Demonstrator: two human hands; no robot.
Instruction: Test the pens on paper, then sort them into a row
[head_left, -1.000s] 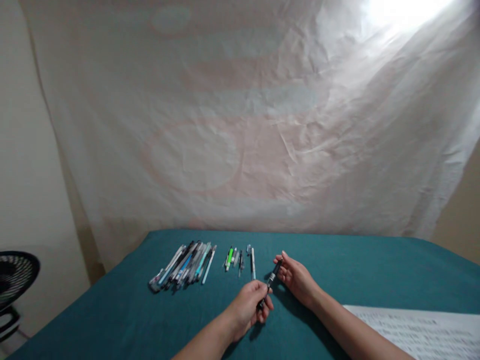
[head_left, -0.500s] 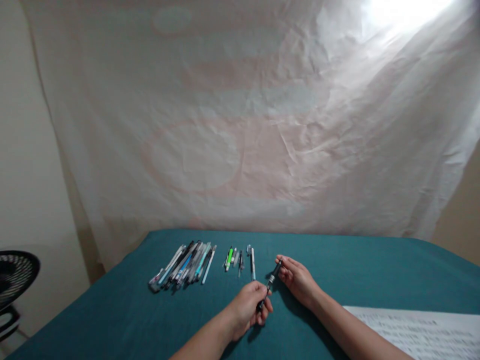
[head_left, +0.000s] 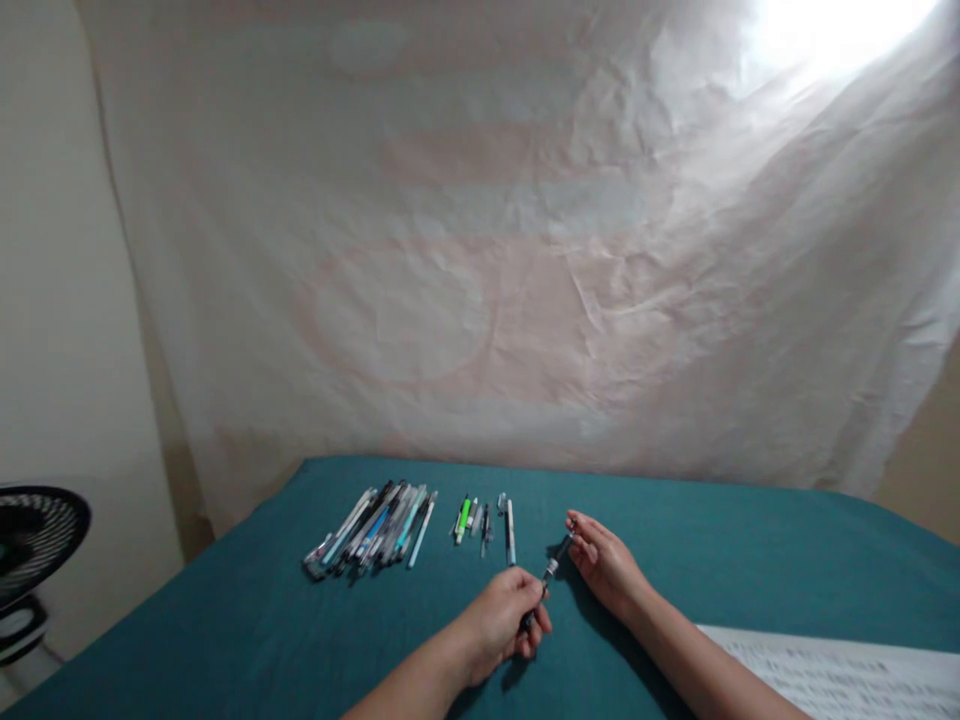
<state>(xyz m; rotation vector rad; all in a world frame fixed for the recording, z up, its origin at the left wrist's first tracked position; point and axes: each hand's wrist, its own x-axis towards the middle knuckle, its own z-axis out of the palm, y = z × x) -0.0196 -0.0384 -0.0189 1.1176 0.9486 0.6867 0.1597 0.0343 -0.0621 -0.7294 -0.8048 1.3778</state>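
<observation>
A dark pen (head_left: 554, 566) with a silvery band slants between my two hands, above the tablecloth. My left hand (head_left: 504, 620) is closed around its lower end. At the upper end, my right hand (head_left: 604, 566) pinches the tip between thumb and fingers. Just beyond my left hand lies a slim light-coloured pen (head_left: 510, 532). To its left is a small group with a bright green pen (head_left: 463, 521) and several dark or clear pieces (head_left: 486, 530).
A large pile of pens (head_left: 382, 530) lies on the left of the green tablecloth (head_left: 247, 620). A printed sheet (head_left: 840, 665) is at the right front. A black fan (head_left: 41, 540) stands past the left edge. A pale sheet (head_left: 450, 300) hangs behind.
The whole view has shifted a little, so things appear slightly farther right. Both hands keep their hold on the pen, with little change in its slant.
</observation>
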